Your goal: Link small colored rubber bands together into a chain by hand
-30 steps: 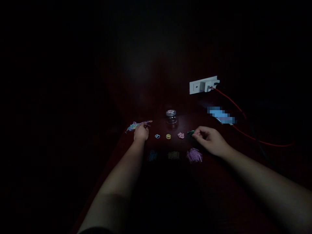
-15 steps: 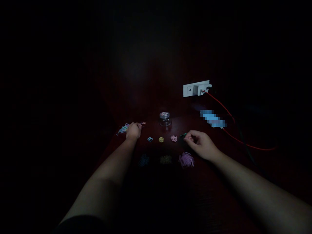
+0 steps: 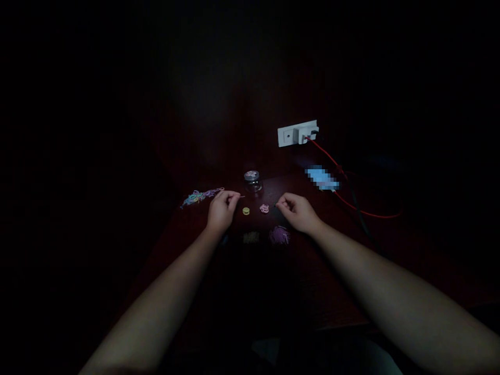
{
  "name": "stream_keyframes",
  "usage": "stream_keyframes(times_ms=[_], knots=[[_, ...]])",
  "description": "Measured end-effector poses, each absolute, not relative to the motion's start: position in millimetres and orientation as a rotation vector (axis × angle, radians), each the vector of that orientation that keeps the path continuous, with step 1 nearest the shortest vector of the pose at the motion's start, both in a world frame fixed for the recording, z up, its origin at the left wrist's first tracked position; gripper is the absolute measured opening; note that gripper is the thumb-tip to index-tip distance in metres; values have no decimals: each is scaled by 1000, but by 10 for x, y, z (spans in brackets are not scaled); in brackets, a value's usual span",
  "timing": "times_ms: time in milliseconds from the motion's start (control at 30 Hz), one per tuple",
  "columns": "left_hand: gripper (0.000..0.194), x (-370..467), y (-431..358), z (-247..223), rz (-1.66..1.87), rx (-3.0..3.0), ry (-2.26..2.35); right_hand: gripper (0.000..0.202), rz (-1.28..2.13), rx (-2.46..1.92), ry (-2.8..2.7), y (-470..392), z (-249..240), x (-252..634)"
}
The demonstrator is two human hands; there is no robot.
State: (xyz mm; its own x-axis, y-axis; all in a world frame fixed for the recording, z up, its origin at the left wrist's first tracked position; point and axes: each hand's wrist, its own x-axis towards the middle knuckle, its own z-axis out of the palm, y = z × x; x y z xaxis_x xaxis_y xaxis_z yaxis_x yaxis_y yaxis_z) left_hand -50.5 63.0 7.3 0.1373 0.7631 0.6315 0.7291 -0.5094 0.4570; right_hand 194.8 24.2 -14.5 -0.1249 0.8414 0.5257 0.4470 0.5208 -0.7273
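Observation:
My left hand (image 3: 223,209) is closed in a pinch, a thin pink rubber band (image 3: 242,197) poking out from its fingertips. It hovers just right of a mixed heap of coloured rubber bands (image 3: 197,198). My right hand (image 3: 297,211) is closed too, fingertips pressed together beside a dark green bit (image 3: 275,204), probably rubber bands; I cannot tell whether it is gripped. Between the hands lie a small yellow group of bands (image 3: 246,211) and a pink group (image 3: 264,209). Nearer me are a purple pile (image 3: 279,235), a dim yellowish pile (image 3: 250,238) and a bluish pile (image 3: 224,240), mostly hidden by my left wrist.
A clear lidded jar (image 3: 253,180) stands behind the bands. To the right lies a pixelated bluish object (image 3: 322,178) joined to a red cable (image 3: 363,212). The cable runs from a plug in a white wall socket (image 3: 297,133). The surroundings are very dark.
My left hand has lifted off the mixed heap and moved right, now with a pink band in its fingers. My right hand stays by the green bit. The view has shifted slightly.

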Motion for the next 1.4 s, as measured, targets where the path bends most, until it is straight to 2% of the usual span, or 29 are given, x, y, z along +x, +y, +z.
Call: stream_keyframes(times_ms=[167, 333, 467, 767, 1400], knots=[[17, 9, 96, 181, 934, 2467, 1086, 18, 474, -1085, -1653, 276, -147, 2011], [16, 8, 54, 7, 1096, 2338, 1154, 20, 457, -1055, -1572, 275, -125, 2049], [17, -40, 52, -33, 1237, 2300, 1186, 23, 496, -996, -1716, 201, -77, 2002], [16, 21, 3, 5, 1334, 2305, 1167, 19, 832, -871, -1939, -23, 15, 1864], [10, 14, 20, -24, 1355, 2396, 1062, 24, 582, -958, -2055, 31, -27, 1902]])
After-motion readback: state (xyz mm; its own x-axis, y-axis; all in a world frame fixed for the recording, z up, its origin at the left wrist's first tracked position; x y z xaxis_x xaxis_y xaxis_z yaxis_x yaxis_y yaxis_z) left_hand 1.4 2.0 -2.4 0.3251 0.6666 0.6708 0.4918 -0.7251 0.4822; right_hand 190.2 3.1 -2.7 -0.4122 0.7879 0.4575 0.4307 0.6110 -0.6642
